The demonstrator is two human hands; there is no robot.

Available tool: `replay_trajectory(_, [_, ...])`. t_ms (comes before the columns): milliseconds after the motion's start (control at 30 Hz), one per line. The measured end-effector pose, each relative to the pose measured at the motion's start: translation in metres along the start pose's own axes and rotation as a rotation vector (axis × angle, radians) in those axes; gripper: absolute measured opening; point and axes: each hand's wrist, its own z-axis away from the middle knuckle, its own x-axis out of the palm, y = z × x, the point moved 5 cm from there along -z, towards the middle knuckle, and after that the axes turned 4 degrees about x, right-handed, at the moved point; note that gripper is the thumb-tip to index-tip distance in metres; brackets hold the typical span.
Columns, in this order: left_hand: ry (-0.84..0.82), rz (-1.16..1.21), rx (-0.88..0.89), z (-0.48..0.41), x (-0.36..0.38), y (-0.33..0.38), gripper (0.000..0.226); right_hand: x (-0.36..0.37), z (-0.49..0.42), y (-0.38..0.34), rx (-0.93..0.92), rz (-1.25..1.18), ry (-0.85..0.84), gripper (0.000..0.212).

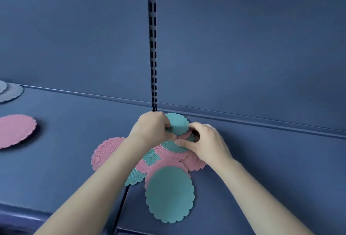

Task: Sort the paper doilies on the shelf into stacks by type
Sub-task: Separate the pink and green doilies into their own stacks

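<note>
Doilies of pink and teal paper lay in a mixed, overlapping pile [164, 161] at the middle of the shelf [65, 141], close to its back wall [243, 56] and just below the slotted upright [153, 47]. Your left hand [151, 128] had its fingers curled round the left edge of the rear teal doily [178, 123], which sat at the top of the pile. Your right hand [205, 144] was curled too, its thumb pressed flat on the middle teal doily [173, 147] and its forefinger bent at the rear one's right edge; what lay under its other fingers I could not tell. Nearest you, a large teal doily [169, 194] overlapped a pink one beneath it. A large pink doily [106, 153] stuck out at the pile's left, partly under your left forearm. Well apart, at the shelf's far left, lay a pink stack [16, 130], and behind it, near the back wall, a grey stack [11, 92].
</note>
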Motion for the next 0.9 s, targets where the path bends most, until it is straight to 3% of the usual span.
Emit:
replay_trajectory(100, [0.079, -0.007, -0.045, 0.007, 0.002, 0.007, 0.027, 0.003, -0.005, 0.006, -0.035, 0.030, -0.006, 0.072])
replay_trajectory(233, [0.402, 0.118, -0.233, 0.029, -0.011, 0.006, 0.016, 0.000, -0.011, -0.001, -0.225, 0.227, 0.023, 0.069])
replay_trajectory(400, [0.800, 0.719, -0.457, 0.089, -0.030, 0.002, 0.016, 0.000, -0.014, -0.022, -0.564, 0.329, -0.078, 0.032])
replay_trajectory(467, [0.883, 1.046, -0.522, 0.117, -0.030, -0.001, 0.016, -0.006, -0.013, -0.036, -0.687, 0.351, 0.061, 0.031])
replay_trajectory(533, [0.980, 1.334, -0.548, 0.149, -0.029, -0.006, 0.015, -0.019, -0.007, -0.052, -0.692, 0.169, 0.247, 0.027])
replay_trajectory(567, [1.037, 1.457, -0.556, 0.166, -0.030, -0.010, 0.015, -0.028, -0.003, -0.059, -0.621, -0.035, 0.302, 0.027])
replay_trajectory(700, [1.345, 1.740, -0.578, 0.245, -0.040, -0.036, 0.027, -0.023, 0.005, -0.091, -0.201, -0.784, 0.082, 0.019])
replay_trajectory(767, [1.437, 1.778, -0.569, 0.279, -0.050, -0.051, 0.020, -0.010, 0.016, -0.119, -0.120, -0.927, -0.034, 0.020])
replay_trajectory(900, [1.445, 1.706, -0.624, 0.336, -0.063, -0.091, 0.027, 0.031, 0.046, -0.183, -0.173, -0.966, -0.158, 0.017])
